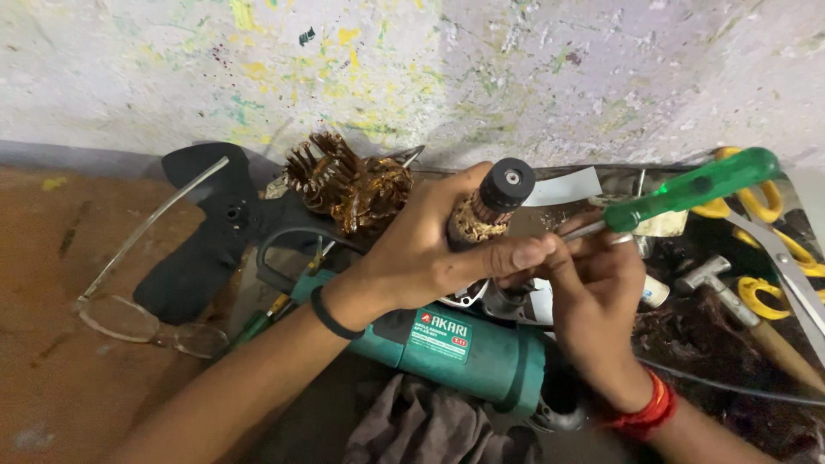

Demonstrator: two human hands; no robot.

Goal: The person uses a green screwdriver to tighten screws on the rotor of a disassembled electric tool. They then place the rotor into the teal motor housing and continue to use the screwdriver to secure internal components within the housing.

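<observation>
My left hand (430, 253) grips a motor armature (485, 210) with copper windings and a black end cap, held upright over a teal angle grinder body (464, 348). My right hand (593, 288) holds a green-handled screwdriver (687, 191), its shaft slanting down toward the armature's lower part. Fingers of both hands meet just below the windings. A black band is on the left wrist and red threads on the right wrist.
Eyeglasses (137, 314) and a black plastic housing (206, 241) lie at left. A copper stator winding (348, 185) sits behind my left hand. Yellow-handled scissors (765, 215), a small hammer (730, 296) and a grey rag (430, 425) lie around. A paint-splattered wall (412, 69) stands behind.
</observation>
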